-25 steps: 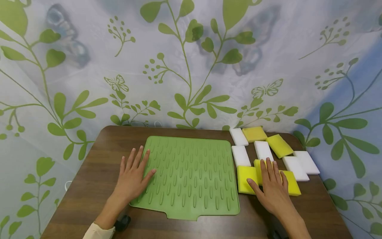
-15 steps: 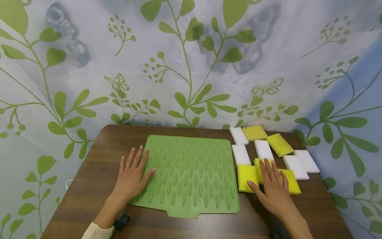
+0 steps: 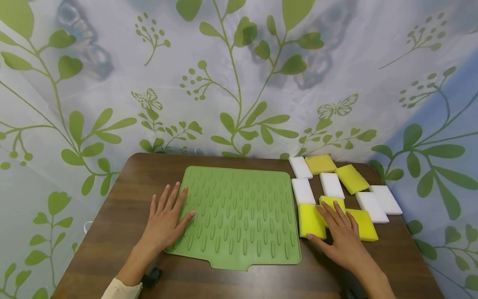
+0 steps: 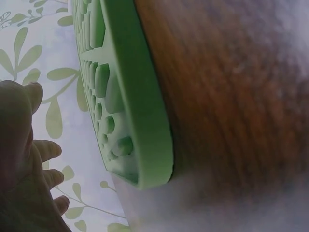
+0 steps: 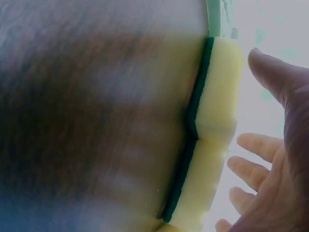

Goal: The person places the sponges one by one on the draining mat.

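A green silicone mat [image 3: 239, 216] with raised oval ridges lies on the table. Over its left edge my left hand [image 3: 166, 220] is spread, palm down; in the left wrist view its fingers hold nothing. My right hand [image 3: 341, 241] hovers with straight fingers over three yellow sponges, partly covering them: the left one [image 3: 311, 220], the middle one [image 3: 334, 202] and the right one [image 3: 364, 224]. From the right wrist, a yellow sponge [image 5: 219, 82] shows a dark green scouring layer underneath, and the fingers [image 5: 258, 171] look apart from it.
Behind these sponges lie several white foam blocks, such as the near white block [image 3: 302, 191] and the right white block [image 3: 373, 207]. Two more yellow sponges, including a tilted sponge [image 3: 351, 178], sit near the back edge. A leaf-patterned curtain [image 3: 239, 83] hangs behind the brown table [image 3: 119, 207].
My right hand has turned slightly left, its fingers shifting left and uncovering more of the middle sponge. The left hand stays in place. The view has tilted a little downward.
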Motion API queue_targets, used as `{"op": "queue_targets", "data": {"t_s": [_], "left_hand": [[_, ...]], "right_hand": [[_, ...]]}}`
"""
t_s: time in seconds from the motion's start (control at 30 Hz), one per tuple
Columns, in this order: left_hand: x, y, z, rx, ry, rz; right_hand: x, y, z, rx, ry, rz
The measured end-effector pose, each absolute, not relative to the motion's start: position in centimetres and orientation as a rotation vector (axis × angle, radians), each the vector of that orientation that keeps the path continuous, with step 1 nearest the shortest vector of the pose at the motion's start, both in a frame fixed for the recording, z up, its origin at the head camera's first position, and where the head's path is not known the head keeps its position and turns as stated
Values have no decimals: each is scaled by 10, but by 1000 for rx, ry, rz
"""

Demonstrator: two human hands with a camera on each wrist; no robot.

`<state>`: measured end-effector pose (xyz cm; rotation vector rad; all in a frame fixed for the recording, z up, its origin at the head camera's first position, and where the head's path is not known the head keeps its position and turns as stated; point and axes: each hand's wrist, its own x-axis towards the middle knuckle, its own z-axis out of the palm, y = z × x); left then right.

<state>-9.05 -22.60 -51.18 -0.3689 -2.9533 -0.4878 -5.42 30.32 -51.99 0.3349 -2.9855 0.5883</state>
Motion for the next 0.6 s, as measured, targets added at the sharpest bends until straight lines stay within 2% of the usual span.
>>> {"op": "queue_targets", "data": {"t_s": [0.27, 0.6], "left_hand": [[-85, -229, -513, -375, -3013, -574], [-65, -236, -514, -512, -2908, -989]], "right_hand": [[-59, 303, -522, 385, -2999, 571], [-61, 305, -526, 471, -2971, 529]]}}
